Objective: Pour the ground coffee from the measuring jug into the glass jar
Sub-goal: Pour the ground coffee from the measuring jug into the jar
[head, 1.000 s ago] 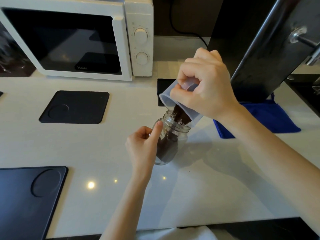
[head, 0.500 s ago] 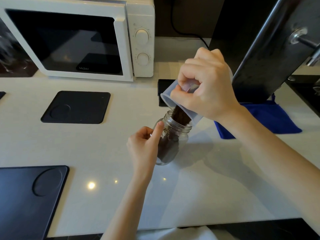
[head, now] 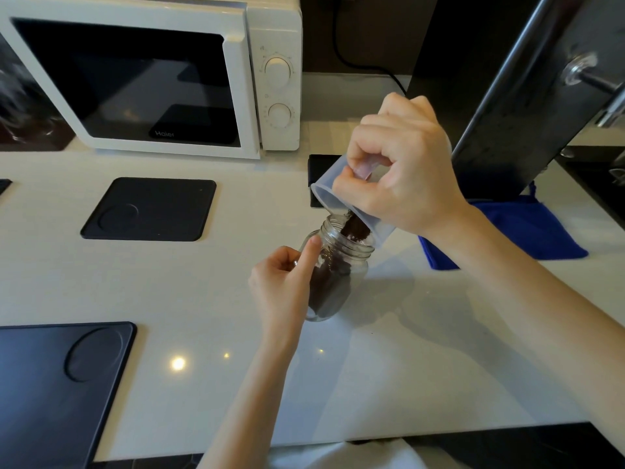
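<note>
At centre frame the right hand is gripping the tilted measuring jug, its ground coffee sliding into the glass jar, which the left hand is clasping on the white worktop.

Dark brown coffee, blue cloth

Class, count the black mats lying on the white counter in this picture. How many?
4: one before the microwave, one near left, a sliver at the left edge, and one behind the jug, mostly hidden. More could lie outside the frame.
</note>
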Tool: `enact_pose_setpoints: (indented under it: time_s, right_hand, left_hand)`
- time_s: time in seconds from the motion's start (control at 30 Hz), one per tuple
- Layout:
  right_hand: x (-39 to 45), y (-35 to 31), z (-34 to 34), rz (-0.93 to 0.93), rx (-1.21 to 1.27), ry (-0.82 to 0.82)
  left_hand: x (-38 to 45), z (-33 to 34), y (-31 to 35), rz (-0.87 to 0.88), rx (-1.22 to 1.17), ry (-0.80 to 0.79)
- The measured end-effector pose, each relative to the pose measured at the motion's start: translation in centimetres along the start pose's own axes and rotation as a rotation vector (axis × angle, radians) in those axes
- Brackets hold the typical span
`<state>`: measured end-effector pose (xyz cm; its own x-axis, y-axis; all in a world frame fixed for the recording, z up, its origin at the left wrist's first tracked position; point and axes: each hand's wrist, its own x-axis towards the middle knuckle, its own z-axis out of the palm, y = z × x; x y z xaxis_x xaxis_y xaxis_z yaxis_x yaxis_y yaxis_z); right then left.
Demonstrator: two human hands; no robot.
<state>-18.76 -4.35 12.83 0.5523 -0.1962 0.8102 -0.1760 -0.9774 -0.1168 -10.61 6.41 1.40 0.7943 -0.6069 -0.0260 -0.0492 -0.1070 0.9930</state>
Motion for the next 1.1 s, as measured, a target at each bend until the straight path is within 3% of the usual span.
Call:
enact_pose_setpoints:
  time_s: [1.1]
  right_hand:
    - [0.21, -0.59, 0.31, -0.140, -0.054, -0.053]
  left_hand:
    - [0.02, 0.27, -0.07, 0.001, -0.011, 0.016]
